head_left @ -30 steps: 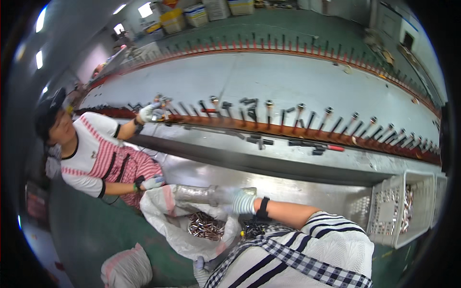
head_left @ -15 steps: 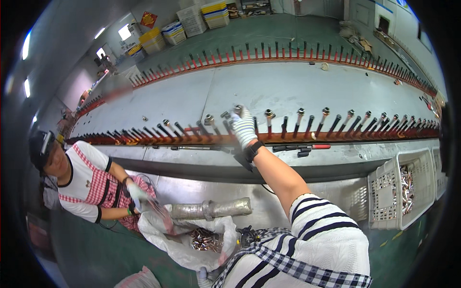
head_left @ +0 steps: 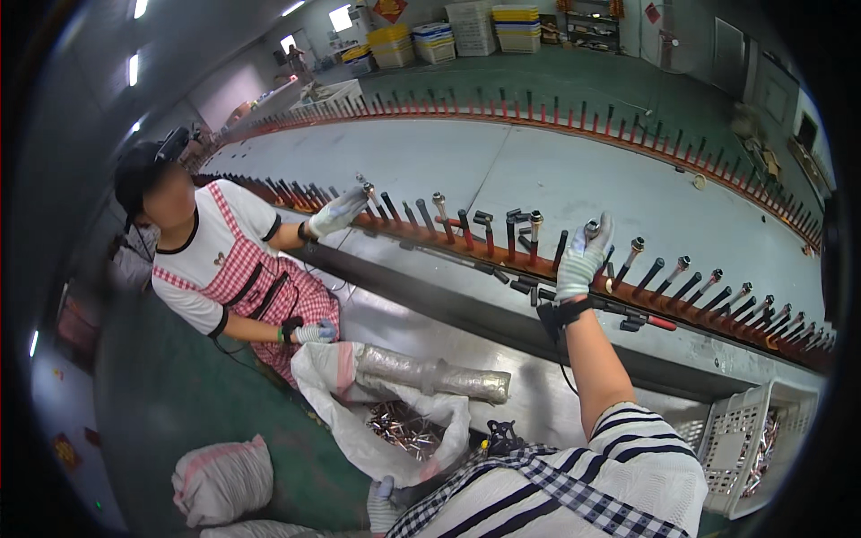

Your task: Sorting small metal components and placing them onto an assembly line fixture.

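Note:
My right hand (head_left: 580, 264), in a striped white glove with grey fingertips, is at the near row of upright red and black pegs. Its fingers close round a small silver metal fitting (head_left: 592, 228) at the top of a peg. Similar fittings cap several neighbouring pegs (head_left: 636, 255). Low in the picture, my gloved left hand (head_left: 383, 507) is at the near rim of a white woven sack (head_left: 334, 429), fingers together and bent; what they hold is hidden. Inside the sack lie many small copper and silver metal pieces (head_left: 401, 430).
At left, a co-worker in a checked apron reaches one gloved hand (head_left: 339, 213) to the same row. A silver-wrapped tube (head_left: 439, 373) lies beside the sack. Loose black sleeves (head_left: 520, 285) lie near the pegs. A white crate (head_left: 717, 448) of metal pieces stands at right.
My view has swung left and tilted. My right hand is at a peg farther right along the row. The co-worker's hand has gone from the sack to the pegs.

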A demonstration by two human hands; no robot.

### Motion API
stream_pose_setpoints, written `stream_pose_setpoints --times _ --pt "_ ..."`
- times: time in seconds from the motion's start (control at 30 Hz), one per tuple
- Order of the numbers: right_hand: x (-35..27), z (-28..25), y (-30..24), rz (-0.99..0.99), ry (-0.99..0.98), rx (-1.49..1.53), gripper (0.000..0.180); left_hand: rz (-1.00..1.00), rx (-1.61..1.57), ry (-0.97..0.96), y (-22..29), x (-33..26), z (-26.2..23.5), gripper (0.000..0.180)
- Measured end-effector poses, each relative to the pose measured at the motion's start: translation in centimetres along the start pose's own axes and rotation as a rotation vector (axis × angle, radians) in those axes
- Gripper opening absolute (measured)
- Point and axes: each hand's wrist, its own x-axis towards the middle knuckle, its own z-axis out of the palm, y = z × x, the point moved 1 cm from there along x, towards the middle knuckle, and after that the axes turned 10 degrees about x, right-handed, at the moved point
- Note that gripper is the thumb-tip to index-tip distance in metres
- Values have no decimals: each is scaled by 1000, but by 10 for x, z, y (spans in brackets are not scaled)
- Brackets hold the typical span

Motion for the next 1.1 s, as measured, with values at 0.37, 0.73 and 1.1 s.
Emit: stream_pose_setpoints --times 0.37,0.73,1.1 --pt "-23 81 51 290 -48 228 53 207 25 -77 28 -39 72 60" --pt "-27 78 -89 380 -508 908 46 118 -106 92 19 -50 57 58" --pt "-10 29 73 432 -364 591 42 -119 157 124 16 -28 51 29"
